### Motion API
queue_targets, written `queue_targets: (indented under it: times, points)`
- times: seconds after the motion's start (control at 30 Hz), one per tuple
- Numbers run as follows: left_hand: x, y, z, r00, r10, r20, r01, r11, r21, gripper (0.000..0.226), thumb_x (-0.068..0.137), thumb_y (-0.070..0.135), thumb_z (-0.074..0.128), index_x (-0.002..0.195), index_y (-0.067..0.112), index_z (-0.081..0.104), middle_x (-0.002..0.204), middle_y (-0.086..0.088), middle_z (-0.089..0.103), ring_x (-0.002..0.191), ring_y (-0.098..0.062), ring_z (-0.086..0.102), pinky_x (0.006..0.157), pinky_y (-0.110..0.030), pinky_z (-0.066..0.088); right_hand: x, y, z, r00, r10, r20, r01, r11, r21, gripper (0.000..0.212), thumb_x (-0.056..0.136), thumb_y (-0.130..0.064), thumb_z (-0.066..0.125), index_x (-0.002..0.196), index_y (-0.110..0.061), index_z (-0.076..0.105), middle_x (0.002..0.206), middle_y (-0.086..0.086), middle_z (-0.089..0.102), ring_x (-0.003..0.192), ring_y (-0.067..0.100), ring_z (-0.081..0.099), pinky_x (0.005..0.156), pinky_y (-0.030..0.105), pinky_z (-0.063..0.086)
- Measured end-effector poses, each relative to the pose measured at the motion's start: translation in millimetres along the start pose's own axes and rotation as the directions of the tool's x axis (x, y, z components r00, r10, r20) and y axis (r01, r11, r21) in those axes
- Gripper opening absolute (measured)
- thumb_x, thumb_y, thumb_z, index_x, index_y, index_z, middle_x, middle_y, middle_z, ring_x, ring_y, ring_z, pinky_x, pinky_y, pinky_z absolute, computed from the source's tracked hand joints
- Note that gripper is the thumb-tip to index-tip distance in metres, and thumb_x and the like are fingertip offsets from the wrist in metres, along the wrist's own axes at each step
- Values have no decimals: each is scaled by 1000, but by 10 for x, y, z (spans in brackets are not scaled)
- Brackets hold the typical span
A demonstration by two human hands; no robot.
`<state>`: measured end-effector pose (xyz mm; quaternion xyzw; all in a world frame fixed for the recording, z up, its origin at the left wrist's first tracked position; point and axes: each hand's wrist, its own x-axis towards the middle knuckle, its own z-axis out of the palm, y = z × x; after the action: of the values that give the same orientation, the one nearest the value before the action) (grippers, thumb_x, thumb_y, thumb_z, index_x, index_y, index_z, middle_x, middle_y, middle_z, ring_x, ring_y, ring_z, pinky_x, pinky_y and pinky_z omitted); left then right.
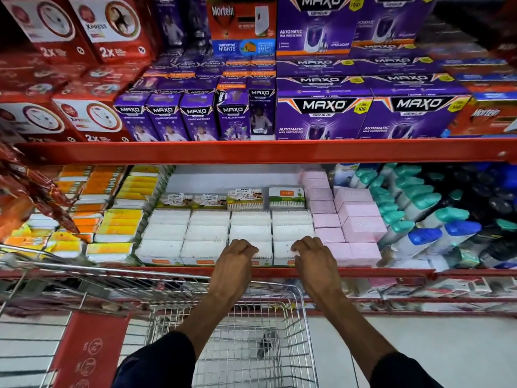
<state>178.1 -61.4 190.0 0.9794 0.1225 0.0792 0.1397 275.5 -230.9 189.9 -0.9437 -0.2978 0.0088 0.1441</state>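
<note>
Rows of white cotton-bud packs (pixel 250 232) fill the middle of the lower shelf. My left hand (pixel 237 257) reaches over the shelf's front edge, and its fingers curl onto the front pack (pixel 265 254) of the third row. Beside it, my right hand (pixel 312 256) has its fingers curled on the front pack (pixel 282 249) of the fourth row. Both fingertips are tucked against the packs, so the exact grip is partly hidden. Both forearms stretch out above a wire shopping cart (pixel 297 303).
Pink boxes (pixel 362 228) stand right of the white packs, with teal- and blue-capped bottles (pixel 436 217) beyond them. Yellow and orange packs (pixel 120 222) lie to the left. Purple Maxo boxes (pixel 321 116) and red boxes (pixel 86 119) fill the upper shelf above a red rail (pixel 251 151).
</note>
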Motion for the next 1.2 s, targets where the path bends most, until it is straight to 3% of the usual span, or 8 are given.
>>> queue_targets:
  times: [0.2, 0.53, 0.9, 1.0, 1.1, 1.2]
  points:
    - [-8, -17, 40, 1000, -10, -2, 10, 999, 34, 48, 68, -11, 75, 111, 11, 72, 111, -8, 71, 103, -30, 62, 85, -44, 57, -12, 18, -24, 998, -59, -2, 59, 995, 87, 34, 82, -8, 67, 114, -21, 66, 112, -1, 66, 105, 21, 55, 91, 37, 47]
    - [19, -10, 62, 1000, -16, 0, 16, 1000, 27, 46, 76, -6, 69, 114, 20, 72, 117, -5, 71, 110, -27, 57, 88, -44, 53, -25, -4, -41, 998, -43, -37, 48, 987, 155, 24, 85, -10, 66, 105, -23, 69, 108, -2, 66, 104, 22, 56, 86, 38, 46]
    - [-11, -31, 72, 1000, 10, -22, -9, 1000, 28, 46, 77, -6, 70, 116, 19, 71, 119, -6, 70, 112, -27, 57, 90, -43, 52, -35, -40, -51, 999, -29, -39, 35, 987, 157, 24, 85, -10, 66, 106, -23, 67, 109, -1, 66, 104, 22, 55, 87, 37, 46]
    - [-49, -68, 30, 999, 28, -44, -28, 1000, 5, 42, 79, -5, 72, 116, 15, 71, 118, -9, 71, 110, -29, 59, 89, -45, 54, -50, -79, -51, 998, -39, -40, 44, 987, 154, 29, 85, -11, 66, 112, -22, 66, 112, 1, 65, 108, 24, 55, 93, 41, 47]
    - [-123, -176, -67, 996, -17, -92, 14, 999, -35, 38, 81, -1, 73, 116, 11, 70, 117, -11, 70, 110, -31, 60, 90, -48, 55, -53, -194, -70, 997, -68, -47, 74, 985, 154, 33, 87, -13, 65, 118, -23, 64, 117, 0, 63, 111, 23, 55, 100, 46, 43]
    - [-230, -378, -187, 986, -85, -145, 80, 996, -36, 39, 80, -1, 73, 118, 8, 68, 118, -13, 68, 110, -32, 60, 90, -50, 54, 0, -385, -64, 991, -129, -45, 135, 972, 194, 32, 89, -13, 64, 121, -20, 64, 118, 1, 64, 111, 23, 55, 97, 42, 46]
